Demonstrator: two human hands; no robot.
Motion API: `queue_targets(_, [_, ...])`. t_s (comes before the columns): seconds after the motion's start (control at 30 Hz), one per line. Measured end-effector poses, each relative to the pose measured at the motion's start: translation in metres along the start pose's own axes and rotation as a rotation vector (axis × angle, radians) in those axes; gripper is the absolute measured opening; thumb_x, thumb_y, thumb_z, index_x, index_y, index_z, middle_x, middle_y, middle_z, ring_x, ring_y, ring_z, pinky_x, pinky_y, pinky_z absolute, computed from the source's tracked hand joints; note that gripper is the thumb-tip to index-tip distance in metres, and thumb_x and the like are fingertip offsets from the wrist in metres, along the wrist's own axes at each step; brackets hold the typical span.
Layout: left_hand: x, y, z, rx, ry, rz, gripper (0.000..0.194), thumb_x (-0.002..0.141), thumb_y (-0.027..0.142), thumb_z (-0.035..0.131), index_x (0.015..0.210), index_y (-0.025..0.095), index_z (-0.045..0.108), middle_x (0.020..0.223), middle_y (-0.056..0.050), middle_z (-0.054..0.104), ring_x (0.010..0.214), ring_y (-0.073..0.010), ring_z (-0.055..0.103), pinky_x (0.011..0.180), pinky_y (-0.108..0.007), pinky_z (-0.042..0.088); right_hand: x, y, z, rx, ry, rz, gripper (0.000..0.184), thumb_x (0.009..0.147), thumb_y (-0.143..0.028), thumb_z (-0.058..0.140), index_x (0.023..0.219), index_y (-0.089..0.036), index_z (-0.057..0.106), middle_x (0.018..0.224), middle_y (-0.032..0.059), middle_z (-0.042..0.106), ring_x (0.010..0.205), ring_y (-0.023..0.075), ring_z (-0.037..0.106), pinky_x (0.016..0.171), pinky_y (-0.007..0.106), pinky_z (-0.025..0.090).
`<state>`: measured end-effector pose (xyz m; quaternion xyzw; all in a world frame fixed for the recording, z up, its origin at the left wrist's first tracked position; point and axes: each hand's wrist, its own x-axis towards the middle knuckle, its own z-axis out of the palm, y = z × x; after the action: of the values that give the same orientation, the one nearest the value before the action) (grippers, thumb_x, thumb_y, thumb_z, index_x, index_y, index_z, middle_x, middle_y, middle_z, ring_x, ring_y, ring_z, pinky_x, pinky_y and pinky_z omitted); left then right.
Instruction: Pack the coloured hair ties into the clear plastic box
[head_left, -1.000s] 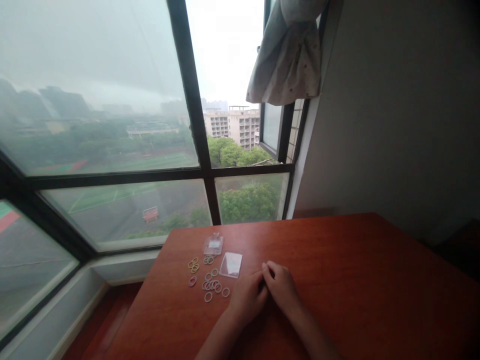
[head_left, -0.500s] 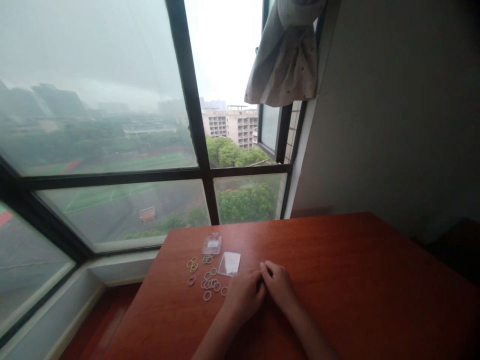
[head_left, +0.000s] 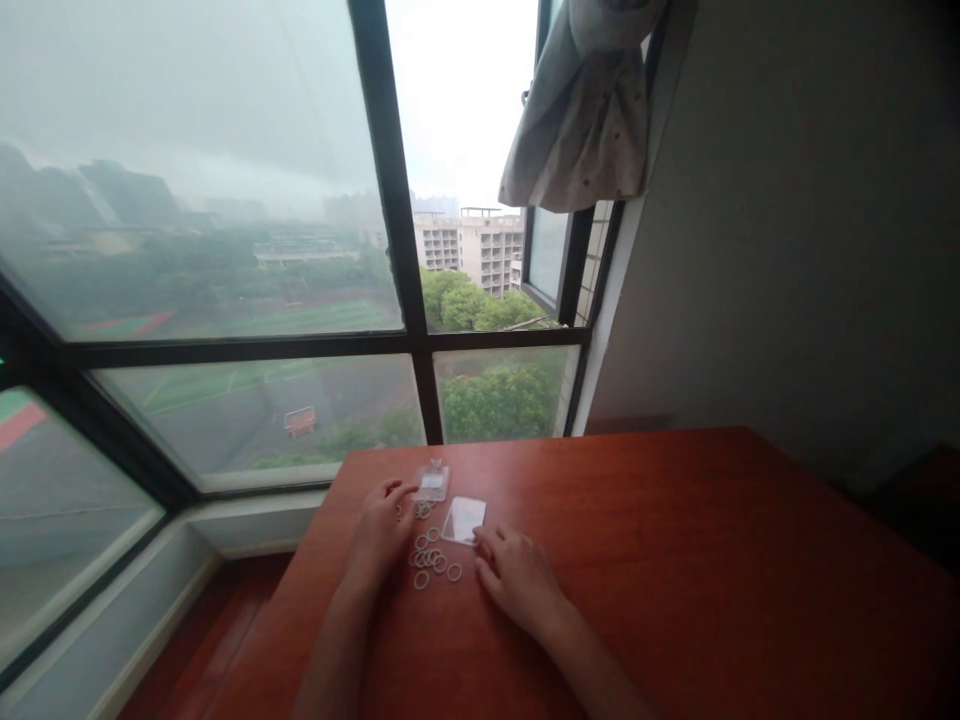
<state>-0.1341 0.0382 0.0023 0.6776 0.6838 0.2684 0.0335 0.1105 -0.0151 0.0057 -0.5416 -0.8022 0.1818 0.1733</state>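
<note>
Left hand bent over far-left rings, index finger beside or touching clear box; grip hidden, can't tell. Right hand loosely spread, thumb clear, fingertips at clear lid's near-right corner. Looks like reach stage; picking up lid would call for thumb under edge. Box tab points at window; box, lid near square, no clear long axis. Pale rings flat on desk between hands.
</note>
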Motion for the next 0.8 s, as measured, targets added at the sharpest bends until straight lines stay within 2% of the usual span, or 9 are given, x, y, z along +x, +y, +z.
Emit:
queue_targets(0.2, [-0.004, 0.005, 0.004, 0.067, -0.037, -0.005, 0.03, 0.086, 0.025, 0.05, 0.111, 0.02, 0.065, 0.112, -0.008, 0.065, 0.101, -0.0209, 0.061, 0.09, -0.031, 0.046, 0.002, -0.007, 0.01, -0.071, 0.012, -0.008, 0.016, 0.089, -0.025, 0.049, 0.098, -0.026, 0.062, 0.102, 0.0029, 0.064, 0.089, 0.0187, 0.061, 0.07, 0.026, 0.039])
queue_targets(0.33, [-0.004, 0.009, 0.003, 0.132, -0.051, -0.03, 0.028, 0.087, 0.025, 0.049, 0.109, 0.021, 0.066, 0.103, -0.007, 0.068, 0.095, -0.0206, 0.063, 0.081, -0.028, 0.047, 0.002, -0.004, 0.016, -0.063, 0.042, -0.011, 0.012, 0.089, -0.023, 0.05, 0.092, -0.024, 0.062, 0.097, 0.0024, 0.065, 0.085, 0.0172, 0.061, 0.068, 0.025, 0.037])
queue_targets(0.4, [-0.003, 0.01, 0.003, 0.137, -0.035, -0.033, 0.026, 0.088, 0.027, 0.048, 0.101, 0.021, 0.069, 0.099, -0.006, 0.069, 0.091, -0.0205, 0.064, 0.078, -0.028, 0.046, 0.001, -0.001, 0.017, -0.05, 0.062, -0.014, 0.011, 0.089, -0.022, 0.05, 0.09, -0.023, 0.061, 0.095, 0.0014, 0.066, 0.084, 0.0167, 0.061, 0.068, 0.025, 0.037])
queue_targets(0.5, [-0.002, 0.009, 0.001, 0.104, 0.055, -0.065, 0.027, 0.089, 0.031, 0.047, 0.097, 0.021, 0.071, 0.1, -0.005, 0.071, 0.092, -0.0206, 0.065, 0.08, -0.029, 0.046, 0.001, 0.004, 0.015, -0.039, 0.092, 0.008, 0.009, 0.087, -0.021, 0.052, 0.088, -0.023, 0.06, 0.094, 0.0004, 0.066, 0.081, 0.0158, 0.061, 0.066, 0.024, 0.036])
queue_targets(0.63, [-0.004, -0.003, -0.008, 0.115, 0.164, -0.187, 0.03, 0.09, 0.035, 0.047, 0.1, 0.02, 0.07, 0.104, -0.006, 0.071, 0.096, -0.0225, 0.065, 0.08, -0.029, 0.047, 0.001, 0.015, 0.007, -0.047, 0.147, 0.101, 0.009, 0.088, -0.021, 0.051, 0.088, -0.023, 0.06, 0.095, 0.0011, 0.066, 0.08, 0.015, 0.061, 0.063, 0.023, 0.034])
queue_targets(0.73, [-0.007, -0.018, -0.014, 0.182, 0.142, -0.278, 0.028, 0.089, 0.033, 0.047, 0.099, 0.02, 0.07, 0.108, -0.007, 0.07, 0.093, -0.0238, 0.065, 0.076, -0.03, 0.047, 0.002, 0.026, 0.002, -0.085, 0.191, 0.186, 0.01, 0.09, -0.022, 0.051, 0.086, -0.023, 0.06, 0.091, 0.0012, 0.066, 0.079, 0.015, 0.062, 0.061, 0.024, 0.033])
queue_targets(0.8, [-0.008, -0.024, -0.016, 0.211, 0.112, -0.286, 0.027, 0.088, 0.031, 0.047, 0.097, 0.02, 0.07, 0.109, -0.008, 0.069, 0.093, -0.0239, 0.065, 0.076, -0.03, 0.047, 0.003, 0.034, 0.001, -0.111, 0.203, 0.23, 0.01, 0.091, -0.022, 0.051, 0.086, -0.023, 0.06, 0.09, 0.001, 0.066, 0.078, 0.0148, 0.062, 0.06, 0.024, 0.032])
